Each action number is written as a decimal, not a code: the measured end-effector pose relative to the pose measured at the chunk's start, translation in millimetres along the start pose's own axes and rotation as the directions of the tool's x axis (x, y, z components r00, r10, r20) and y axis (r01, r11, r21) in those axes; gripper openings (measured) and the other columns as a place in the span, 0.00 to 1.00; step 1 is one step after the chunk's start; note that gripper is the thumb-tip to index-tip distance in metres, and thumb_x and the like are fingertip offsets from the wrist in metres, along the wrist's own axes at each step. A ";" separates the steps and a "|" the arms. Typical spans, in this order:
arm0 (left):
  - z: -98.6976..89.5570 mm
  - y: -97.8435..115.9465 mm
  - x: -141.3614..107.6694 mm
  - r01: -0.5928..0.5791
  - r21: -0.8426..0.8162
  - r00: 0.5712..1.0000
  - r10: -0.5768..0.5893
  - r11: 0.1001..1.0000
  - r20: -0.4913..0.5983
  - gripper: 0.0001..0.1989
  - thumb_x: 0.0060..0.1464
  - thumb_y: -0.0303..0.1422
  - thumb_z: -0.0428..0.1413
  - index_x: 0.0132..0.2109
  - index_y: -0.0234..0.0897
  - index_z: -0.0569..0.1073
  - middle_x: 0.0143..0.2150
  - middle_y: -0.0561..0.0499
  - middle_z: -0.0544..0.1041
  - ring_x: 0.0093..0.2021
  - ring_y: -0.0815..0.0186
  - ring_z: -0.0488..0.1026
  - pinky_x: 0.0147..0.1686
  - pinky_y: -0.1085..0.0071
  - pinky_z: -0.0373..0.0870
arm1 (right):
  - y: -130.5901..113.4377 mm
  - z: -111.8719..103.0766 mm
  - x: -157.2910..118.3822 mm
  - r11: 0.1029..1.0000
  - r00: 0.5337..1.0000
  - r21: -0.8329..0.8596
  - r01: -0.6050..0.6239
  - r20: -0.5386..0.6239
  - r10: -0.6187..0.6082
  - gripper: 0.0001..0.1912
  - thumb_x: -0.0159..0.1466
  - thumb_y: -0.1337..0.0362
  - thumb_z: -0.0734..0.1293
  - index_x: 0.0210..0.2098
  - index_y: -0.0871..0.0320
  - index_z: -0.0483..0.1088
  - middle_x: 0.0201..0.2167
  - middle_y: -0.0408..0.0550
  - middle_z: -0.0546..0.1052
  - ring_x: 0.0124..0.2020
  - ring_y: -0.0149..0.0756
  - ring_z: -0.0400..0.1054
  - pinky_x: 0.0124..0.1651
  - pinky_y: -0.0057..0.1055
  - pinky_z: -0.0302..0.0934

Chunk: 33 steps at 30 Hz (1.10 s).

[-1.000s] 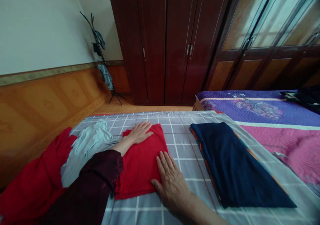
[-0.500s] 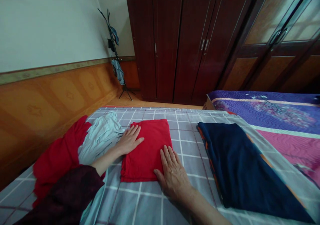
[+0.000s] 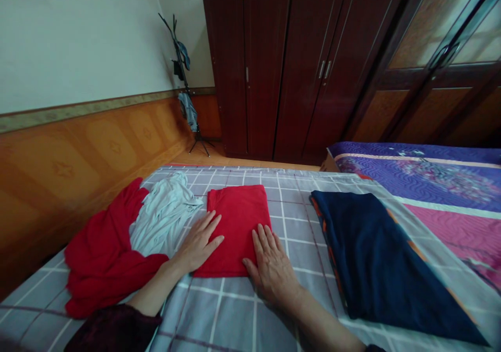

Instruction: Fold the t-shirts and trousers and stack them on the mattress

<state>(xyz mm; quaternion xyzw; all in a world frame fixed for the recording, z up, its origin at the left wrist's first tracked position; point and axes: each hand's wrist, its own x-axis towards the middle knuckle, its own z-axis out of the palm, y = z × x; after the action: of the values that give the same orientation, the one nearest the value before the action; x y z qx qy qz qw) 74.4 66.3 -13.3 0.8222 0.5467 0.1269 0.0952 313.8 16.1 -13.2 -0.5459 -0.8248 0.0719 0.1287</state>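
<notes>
A red cloth (image 3: 237,221), folded into a flat rectangle, lies on the grey checked bedsheet (image 3: 235,320). My left hand (image 3: 199,242) rests on its left edge, fingers spread. On the lower right edge lies my right hand (image 3: 271,263), its fingers flat and the thumb apart. Neither hand grips anything. Left of my left hand are a crumpled red cloth (image 3: 105,258) and a crumpled pale blue cloth (image 3: 162,213), touching each other. A folded dark blue cloth (image 3: 383,258) with orange edging lies to the right.
A second bed with a purple and pink cover (image 3: 450,179) adjoins at the right. Behind the near bed stand a dark red wardrobe (image 3: 289,80) and a coat rack (image 3: 183,70) with items hanging on it. An orange panelled wall (image 3: 97,148) runs along the left.
My left hand has slid down along the folded red cloth's left edge, towards me. My right hand stays at the right edge. The view has shifted slightly.
</notes>
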 end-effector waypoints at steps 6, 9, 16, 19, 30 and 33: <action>0.5 -4.1 4.4 0.004 -0.035 0.999 -0.006 0.999 -0.040 0.30 0.62 0.45 0.45 0.66 0.37 0.56 0.69 0.44 0.52 0.68 0.58 0.47 0.65 0.57 0.48 | 0.3 0.5 0.0 1.000 0.999 -0.009 0.012 -0.033 -0.012 0.34 0.67 0.51 0.56 0.65 0.69 0.52 0.67 0.61 0.48 0.67 0.53 0.39 0.66 0.50 0.41; -0.1 -2.8 4.1 0.006 -0.039 0.999 -0.008 0.999 -0.052 0.30 0.62 0.45 0.45 0.66 0.36 0.56 0.69 0.43 0.50 0.68 0.58 0.46 0.65 0.57 0.48 | 0.3 0.5 0.4 1.000 0.999 -0.013 0.009 -0.033 -0.009 0.34 0.67 0.51 0.56 0.65 0.68 0.53 0.67 0.60 0.49 0.68 0.52 0.39 0.66 0.49 0.41; -2.7 -1.9 5.6 0.030 0.011 1.000 -0.030 0.999 0.005 0.32 0.62 0.47 0.44 0.67 0.34 0.52 0.70 0.40 0.47 0.69 0.56 0.42 0.65 0.54 0.44 | 1.2 0.3 1.8 1.000 0.999 -0.008 0.017 -0.036 -0.017 0.34 0.67 0.50 0.55 0.64 0.69 0.54 0.66 0.62 0.50 0.68 0.53 0.39 0.66 0.49 0.40; -3.2 -2.5 5.8 0.033 0.003 0.999 -0.033 0.999 0.001 0.32 0.62 0.47 0.44 0.67 0.35 0.52 0.70 0.40 0.47 0.69 0.56 0.43 0.65 0.53 0.45 | 1.3 -0.5 2.2 1.000 0.999 -0.018 0.020 -0.032 -0.021 0.34 0.67 0.51 0.56 0.64 0.69 0.54 0.66 0.62 0.50 0.67 0.53 0.40 0.66 0.49 0.41; -1.5 0.6 -3.2 -0.055 -0.103 0.996 0.047 0.993 -0.076 0.31 0.60 0.44 0.48 0.67 0.37 0.53 0.70 0.42 0.47 0.69 0.57 0.45 0.65 0.55 0.48 | 2.3 2.0 1.9 0.999 0.997 -0.033 0.031 -0.064 -0.033 0.33 0.67 0.51 0.57 0.64 0.68 0.54 0.66 0.61 0.51 0.67 0.52 0.41 0.66 0.49 0.42; 0.2 -6.4 0.6 0.010 -0.114 0.991 -0.025 0.993 -0.132 0.31 0.61 0.44 0.47 0.66 0.33 0.55 0.69 0.39 0.51 0.68 0.57 0.49 0.64 0.57 0.50 | 2.1 1.6 2.2 0.999 0.998 -0.033 0.025 -0.058 -0.027 0.34 0.67 0.51 0.57 0.65 0.67 0.54 0.66 0.60 0.50 0.67 0.51 0.41 0.66 0.48 0.42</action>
<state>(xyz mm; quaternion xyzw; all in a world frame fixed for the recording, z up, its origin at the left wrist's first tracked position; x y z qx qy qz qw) 69.1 69.3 -15.3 0.8004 0.5509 0.2113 0.1061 314.4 19.0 -15.0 -0.5392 -0.8287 0.0408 0.1446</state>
